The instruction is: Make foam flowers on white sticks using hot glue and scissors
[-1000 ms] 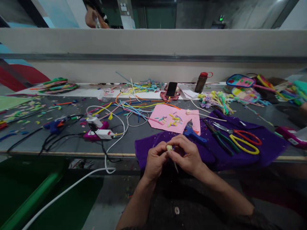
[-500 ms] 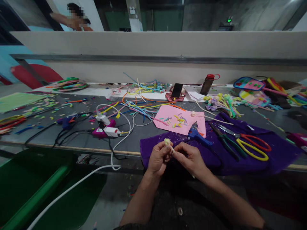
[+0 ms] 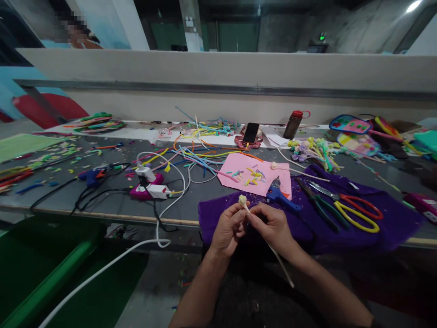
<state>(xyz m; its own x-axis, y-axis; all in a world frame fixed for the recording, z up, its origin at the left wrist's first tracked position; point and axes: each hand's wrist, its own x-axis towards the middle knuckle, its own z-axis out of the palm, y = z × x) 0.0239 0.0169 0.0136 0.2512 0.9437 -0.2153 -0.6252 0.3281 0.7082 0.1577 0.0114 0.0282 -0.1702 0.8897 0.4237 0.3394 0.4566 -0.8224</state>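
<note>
Both my hands meet at the near edge of the bench, over a purple cloth (image 3: 375,218). My left hand (image 3: 228,228) pinches a small pale yellow bud (image 3: 242,200) at the top of a thin pale stick (image 3: 282,264). My right hand (image 3: 271,225) grips the same stick just below the bud. The stick slants down and to the right, past my right wrist.
On the cloth lie a blue glue gun (image 3: 280,195), green-handled pliers (image 3: 317,205) and red-and-yellow scissors (image 3: 355,208). A pink sheet (image 3: 254,175) with coloured scraps, loose pipe cleaners (image 3: 201,155), a phone (image 3: 251,132), a bottle (image 3: 294,124), a power strip (image 3: 150,187) with cables and a second glue gun (image 3: 92,175) cover the bench.
The bud has come up from between my fingers and stands above them. The stick's long end now shows below my right wrist. The view has shifted slightly.
</note>
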